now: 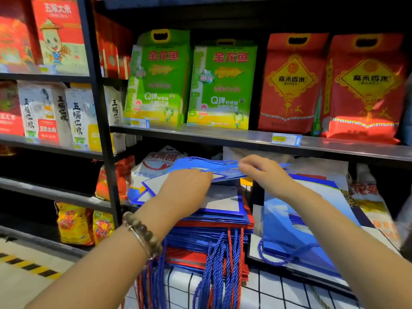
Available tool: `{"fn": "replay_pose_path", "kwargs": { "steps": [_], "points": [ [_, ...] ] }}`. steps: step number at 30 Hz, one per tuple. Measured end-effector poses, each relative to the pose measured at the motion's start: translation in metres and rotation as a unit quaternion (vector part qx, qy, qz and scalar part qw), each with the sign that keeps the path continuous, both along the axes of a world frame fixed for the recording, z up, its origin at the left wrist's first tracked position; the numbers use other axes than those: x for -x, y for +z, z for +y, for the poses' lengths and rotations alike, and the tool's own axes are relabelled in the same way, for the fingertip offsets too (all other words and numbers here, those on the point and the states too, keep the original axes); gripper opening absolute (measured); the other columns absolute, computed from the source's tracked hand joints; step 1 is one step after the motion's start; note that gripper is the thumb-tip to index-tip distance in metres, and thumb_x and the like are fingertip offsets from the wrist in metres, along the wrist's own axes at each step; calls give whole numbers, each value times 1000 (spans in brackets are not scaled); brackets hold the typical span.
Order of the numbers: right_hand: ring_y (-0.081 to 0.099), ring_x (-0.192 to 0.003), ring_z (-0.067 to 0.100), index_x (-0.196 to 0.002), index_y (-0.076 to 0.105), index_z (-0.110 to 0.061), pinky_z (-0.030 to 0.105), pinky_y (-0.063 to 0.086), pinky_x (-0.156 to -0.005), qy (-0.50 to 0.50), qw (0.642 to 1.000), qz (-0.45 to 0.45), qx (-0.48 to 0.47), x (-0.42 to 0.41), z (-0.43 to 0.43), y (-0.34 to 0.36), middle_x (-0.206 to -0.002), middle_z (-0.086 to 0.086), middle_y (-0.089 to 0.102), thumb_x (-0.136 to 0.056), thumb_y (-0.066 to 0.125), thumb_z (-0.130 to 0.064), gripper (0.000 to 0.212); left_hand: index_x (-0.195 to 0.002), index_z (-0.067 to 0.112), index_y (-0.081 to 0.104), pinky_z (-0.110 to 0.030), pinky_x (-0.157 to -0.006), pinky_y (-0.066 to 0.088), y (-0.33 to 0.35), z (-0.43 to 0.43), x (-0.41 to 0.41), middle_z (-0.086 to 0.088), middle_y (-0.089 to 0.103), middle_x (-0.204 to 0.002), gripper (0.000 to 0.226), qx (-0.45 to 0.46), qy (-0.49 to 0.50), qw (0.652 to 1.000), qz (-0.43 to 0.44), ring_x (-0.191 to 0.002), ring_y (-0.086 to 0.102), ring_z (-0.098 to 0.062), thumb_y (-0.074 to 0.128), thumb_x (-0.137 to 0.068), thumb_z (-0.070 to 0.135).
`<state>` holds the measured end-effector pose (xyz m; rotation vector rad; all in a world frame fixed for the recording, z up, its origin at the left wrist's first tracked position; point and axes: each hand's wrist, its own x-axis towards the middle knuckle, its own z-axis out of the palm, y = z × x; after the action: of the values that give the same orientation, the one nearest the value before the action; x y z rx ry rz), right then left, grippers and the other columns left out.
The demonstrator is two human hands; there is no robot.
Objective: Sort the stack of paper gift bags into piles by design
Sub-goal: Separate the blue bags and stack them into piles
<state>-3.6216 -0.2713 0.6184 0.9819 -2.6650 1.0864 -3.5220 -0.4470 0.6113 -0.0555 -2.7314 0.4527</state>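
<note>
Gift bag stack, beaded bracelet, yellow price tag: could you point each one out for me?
gift bag stack (pixel 200 228), head view, on its layered blue and red edges.
beaded bracelet (pixel 142 230), head view, on a brown bead at the left wrist.
yellow price tag (pixel 280 138), head view, on its yellow middle, at the shelf edge.

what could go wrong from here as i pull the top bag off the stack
1. The rope handles hang bunched together over the front of the stack; lifting the top blue bag may drag neighbours along.
2. The stack mixes glossy red and blue bags and could slide, though the left hand rests on it.
3. The right hand pinches only the bag's thin edge, so it may crease or slip free.
</note>
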Motion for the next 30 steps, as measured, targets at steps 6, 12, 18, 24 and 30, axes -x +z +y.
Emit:
{"fn": "replay_pose_path", "kwargs": {
  "steps": [6,12,18,24,30],
  "points": [
    [59,-101,30,-112,61,-16,35,44,-84,-211,921,235,-226,27,50,-21,-110,6,68,-85,60,-14,27,-132,28,42,-30,-45,20,5,-24,-3,0,62,-102,34,-20,-33,999,19,-82,56,-25,34,-100,19],
    [49,-36,27,-52,58,-11,25,24,-45,-223,864,413,-183,6,41,-24,-42,4,50,-33,83,6,36,-130,24,49,-33,-77,38,-11,-27,9,-2,57,-125,38,-100,17,994,48,-115,49,-25,42,-93,17],
    [52,-46,24,-52,61,-19,27,32,-48,-129,829,526,-138,-48,-10,-42,-47,0,50,-40,67,-8,17,-139,31,40,-34,-90,42,-15,8,-2,4,48,-136,48,-193,-57,976,83,-125,42,-22,47,-92,24],
    [52,-83,14,-103,56,-27,27,32,-74,4,890,457,13,-58,-15,-50,-84,-9,66,-74,54,-28,29,-128,43,51,-29,-82,40,-22,-6,-16,6,61,-125,42,-195,-53,977,69,-116,52,-19,45,-92,22],
    [68,-87,29,-104,68,-9,43,52,-73,-146,916,364,-84,-17,26,-49,-98,6,71,-50,90,-11,58,-120,28,64,-33,-75,49,-14,-41,-28,-9,69,-111,49,-228,-98,961,119,-101,63,-30,46,-83,1]
  ]
}}
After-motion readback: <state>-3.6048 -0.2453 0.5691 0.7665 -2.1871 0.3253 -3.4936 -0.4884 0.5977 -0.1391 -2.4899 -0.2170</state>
